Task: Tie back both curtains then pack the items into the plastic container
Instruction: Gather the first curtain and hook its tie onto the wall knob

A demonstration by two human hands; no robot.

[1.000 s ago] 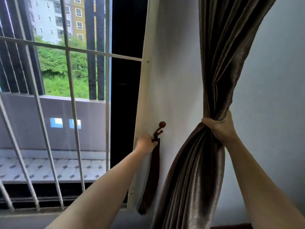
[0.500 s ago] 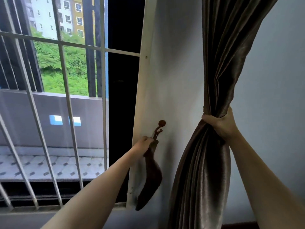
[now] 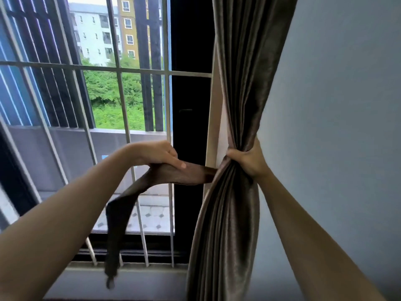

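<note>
While the right hand (image 3: 249, 162) bunches the curtain (image 3: 238, 83) tight, the left hand (image 3: 161, 156) pinches the tieback (image 3: 173, 173) leftward, likely readying a wrap.

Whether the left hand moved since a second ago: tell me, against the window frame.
Yes. The left hand, gripping the tieback, moved left, from the frame out over the window.

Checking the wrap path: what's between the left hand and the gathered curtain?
The brown tie-back strap, held by the left hand and running across to the curtain, over the dark window frame. Head view.
</note>
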